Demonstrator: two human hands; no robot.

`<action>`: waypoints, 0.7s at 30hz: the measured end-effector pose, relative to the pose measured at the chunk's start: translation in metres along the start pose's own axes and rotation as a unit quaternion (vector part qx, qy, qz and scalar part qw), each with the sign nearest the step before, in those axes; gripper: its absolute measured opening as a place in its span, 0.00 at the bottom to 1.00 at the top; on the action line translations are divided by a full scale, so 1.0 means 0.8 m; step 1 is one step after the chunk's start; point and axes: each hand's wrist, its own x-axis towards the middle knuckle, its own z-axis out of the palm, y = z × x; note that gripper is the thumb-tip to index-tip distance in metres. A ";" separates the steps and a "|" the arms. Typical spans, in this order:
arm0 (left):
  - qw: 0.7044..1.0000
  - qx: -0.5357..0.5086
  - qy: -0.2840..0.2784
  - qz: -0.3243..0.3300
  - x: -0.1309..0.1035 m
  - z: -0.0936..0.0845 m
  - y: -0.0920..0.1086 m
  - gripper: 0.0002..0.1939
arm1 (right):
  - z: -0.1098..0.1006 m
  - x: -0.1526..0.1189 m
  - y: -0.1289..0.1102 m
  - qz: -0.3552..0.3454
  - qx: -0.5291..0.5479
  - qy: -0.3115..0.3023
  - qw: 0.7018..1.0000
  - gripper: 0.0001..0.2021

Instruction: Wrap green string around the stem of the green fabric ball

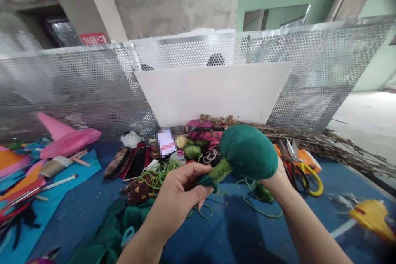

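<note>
Left hand [188, 189] pinches the lower end of the green stuffed piece [249, 152], held above the blue table [229, 218]; right hand [278, 177] appears to support its rounded top from behind, fingers hidden, so that grip cannot be told.

The left hand [188, 192] pinches the dark green fabric end of a stuffed green piece [250, 152], just below its yarn-wrapped neck [221, 170]. The right hand [276, 175] is behind the round top. Scissors [301, 173] lie toward the right edge of the blue table [229, 231]; pink and orange pieces [23, 169] crowd its left edge.
</note>
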 end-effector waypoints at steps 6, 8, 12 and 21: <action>0.991 -0.136 -0.016 -0.003 -0.003 -0.002 0.007 0.15 | 0.043 -0.047 -0.042 0.007 0.188 -0.200 0.962 0.18; 0.989 -0.150 -0.014 0.000 -0.001 -0.003 0.007 0.15 | 0.048 -0.056 -0.050 0.014 0.232 -0.309 0.922 0.19; 0.986 -0.164 0.008 0.013 0.007 -0.010 0.000 0.15 | 0.036 -0.059 -0.055 -0.025 0.122 -0.292 0.948 0.16; 0.989 -0.144 -0.001 -0.027 0.022 0.007 -0.024 0.22 | 0.035 -0.070 -0.049 -0.135 0.385 -0.216 0.887 0.18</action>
